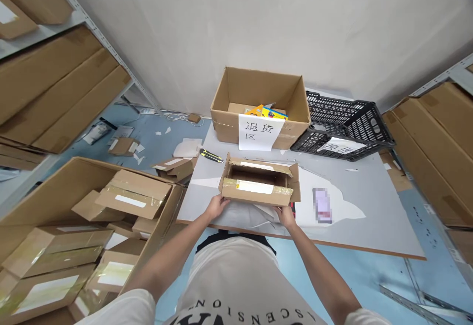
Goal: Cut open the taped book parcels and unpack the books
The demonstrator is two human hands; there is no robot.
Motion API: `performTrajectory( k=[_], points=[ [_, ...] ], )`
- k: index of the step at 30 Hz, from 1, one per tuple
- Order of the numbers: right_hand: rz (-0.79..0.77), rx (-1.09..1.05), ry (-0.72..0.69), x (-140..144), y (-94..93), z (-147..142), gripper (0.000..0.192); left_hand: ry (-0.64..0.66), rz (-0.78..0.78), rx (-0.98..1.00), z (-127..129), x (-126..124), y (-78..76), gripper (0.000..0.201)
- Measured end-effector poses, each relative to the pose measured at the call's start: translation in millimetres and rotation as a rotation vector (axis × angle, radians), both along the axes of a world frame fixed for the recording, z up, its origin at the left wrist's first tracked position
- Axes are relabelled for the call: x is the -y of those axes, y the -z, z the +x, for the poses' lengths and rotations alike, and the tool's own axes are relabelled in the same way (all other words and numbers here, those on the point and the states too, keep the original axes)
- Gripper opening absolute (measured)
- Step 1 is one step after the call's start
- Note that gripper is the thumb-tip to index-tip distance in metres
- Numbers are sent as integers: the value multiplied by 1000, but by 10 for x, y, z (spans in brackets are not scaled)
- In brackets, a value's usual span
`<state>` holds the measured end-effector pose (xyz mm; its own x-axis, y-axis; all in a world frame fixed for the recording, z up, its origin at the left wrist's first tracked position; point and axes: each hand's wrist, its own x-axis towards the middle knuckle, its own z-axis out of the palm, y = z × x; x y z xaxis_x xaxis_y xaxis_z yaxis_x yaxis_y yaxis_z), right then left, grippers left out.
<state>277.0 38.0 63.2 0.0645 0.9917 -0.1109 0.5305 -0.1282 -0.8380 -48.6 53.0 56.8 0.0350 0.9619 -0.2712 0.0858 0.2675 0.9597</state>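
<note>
A small cardboard box with its top flaps open is at the front of the table, tape and white labels along its flaps. Its inside looks dark, so I cannot tell what is in there. My left hand grips the box's near left corner, fingers partly hidden beneath it. At the near right corner, my right hand holds the same box from below. Under and beside it lie crumpled white wrapping and a white sheet. A yellow-and-black box cutter rests at the table's left edge.
Behind stands a large open carton with colourful packets and a paper sign. A black plastic crate is to its right. Left of the table, a big carton holds several taped boxes. Shelves with cartons flank both sides; scraps litter the floor.
</note>
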Motion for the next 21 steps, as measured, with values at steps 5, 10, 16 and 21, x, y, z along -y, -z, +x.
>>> performTrajectory(
  k=[5,10,16,21],
  points=[
    [-35,36,-159,-205,-196,-560,17,-183,41,21,-594,34,-234,29],
    [32,-75,-366,-775,-425,-1752,36,-469,124,68,-1524,-72,-371,48],
    [104,-252,-480,-1489,-583,-3209,76,-693,162,215,-2508,-357,-401,60],
    [132,-283,-495,-1853,-598,-3778,87,-749,146,253,-2992,-443,-406,56]
  ],
)
